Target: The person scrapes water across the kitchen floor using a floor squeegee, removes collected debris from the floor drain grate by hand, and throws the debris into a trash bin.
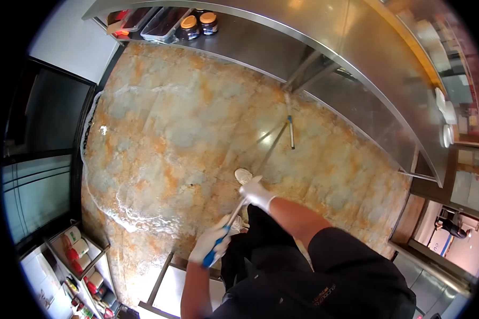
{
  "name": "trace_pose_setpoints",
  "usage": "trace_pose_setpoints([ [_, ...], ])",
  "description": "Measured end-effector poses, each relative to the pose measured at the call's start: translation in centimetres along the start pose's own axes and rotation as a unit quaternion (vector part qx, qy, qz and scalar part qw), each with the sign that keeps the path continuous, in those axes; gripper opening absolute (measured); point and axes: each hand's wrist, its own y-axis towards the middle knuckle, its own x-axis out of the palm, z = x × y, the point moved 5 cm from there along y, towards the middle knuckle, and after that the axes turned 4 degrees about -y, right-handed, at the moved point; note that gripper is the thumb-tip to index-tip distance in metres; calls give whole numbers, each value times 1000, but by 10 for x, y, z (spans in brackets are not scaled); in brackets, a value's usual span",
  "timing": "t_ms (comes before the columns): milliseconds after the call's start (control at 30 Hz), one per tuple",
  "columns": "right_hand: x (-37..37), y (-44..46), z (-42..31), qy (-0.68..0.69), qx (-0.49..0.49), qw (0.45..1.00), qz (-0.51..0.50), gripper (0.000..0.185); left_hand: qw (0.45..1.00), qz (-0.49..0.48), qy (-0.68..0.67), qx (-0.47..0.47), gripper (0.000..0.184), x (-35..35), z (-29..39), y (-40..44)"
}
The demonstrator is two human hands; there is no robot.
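Both my hands, in white gloves, are closed around the pole (pixel 236 213) of a long-handled floor squeegee. My left hand (pixel 210 244) grips the blue handle end close to my body. Farther along the pole, my right hand (pixel 256 194) is wrapped around it and is slightly blurred. The thin bar of the squeegee head (pixel 291 133) lies on the wet floor ahead, just before the steel counter. Soapy water (pixel 143 220) with white foam spreads over the mottled orange and grey floor (pixel 186 127) to my left. One pale shoe (pixel 243 176) shows beside my right hand.
A steel counter (pixel 351 32) curves across the front and right; its lower shelf holds jars (pixel 208 23) and plastic tubs (pixel 165 24). Dark-framed glass doors (pixel 37 196) stand at left. A rack with containers (pixel 80 249) is at lower left. Another person (pixel 452 227) is far right.
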Motion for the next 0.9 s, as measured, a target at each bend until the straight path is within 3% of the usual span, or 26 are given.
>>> trace_pose_setpoints([
  [67, 62, 10, -59, -253, -133, 956, -66, 39, 992, 105, -63, 3, 56, -30, -3, -57],
  [167, 190, 11, -132, -438, -204, 860, -163, 32, 963, 258, -73, 18, 60, -51, -42, -142],
  [233, 255, -20, -169, -453, -288, 823, -189, 29, 929, 314, -189, 45, 59, -38, -78, -183],
  [300, 250, -71, -219, -374, -413, 788, -263, 25, 876, 416, -221, 99, 61, -30, -130, -207],
  [367, 232, -104, -260, -454, -460, 695, -316, 23, 850, 473, -208, 99, 62, -14, -145, -211],
  [467, 269, -127, -271, -502, -547, 591, -314, 28, 854, 484, -172, 89, 63, -6, -130, -217],
  [500, 270, -112, -265, -379, -404, 740, -382, 37, 867, 468, -149, 84, 63, -10, -118, -223],
  [533, 267, -97, -260, -207, -257, 855, -401, 61, 882, 448, -126, 81, 63, -15, -105, -227],
  [567, 257, -75, -241, -57, -113, 917, -378, 68, 900, 414, -106, 83, 64, -20, -84, -228],
  [600, 246, -54, -222, 118, 14, 943, -312, 77, 923, 363, -88, 93, 64, -30, -57, -222],
  [633, 220, -10, -212, 297, 21, 901, -315, 63, 942, 305, -80, 112, 65, -42, -26, -209],
  [667, 193, 33, -203, 464, 31, 824, -324, 50, 955, 248, -78, 140, 65, -57, 6, -191],
  [700, 165, 83, -191, 490, 49, 810, -317, 39, 963, 171, -100, 183, 65, -75, 42, -164],
  [800, 75, 230, -159, 347, 163, 890, -248, 4, 973, 88, -116, 178, 56, -113, 152, -87],
  [833, 48, 245, -192, 264, 256, 920, -135, 8, 970, 98, -130, 178, 57, -132, 168, -82],
  [867, 46, 264, -209, 226, 257, 933, -109, 12, 967, 107, -147, 178, 58, -151, 180, -79],
  [900, 78, 285, -200, 217, 255, 926, -175, 15, 963, 117, -168, 174, 59, -165, 182, -84],
])
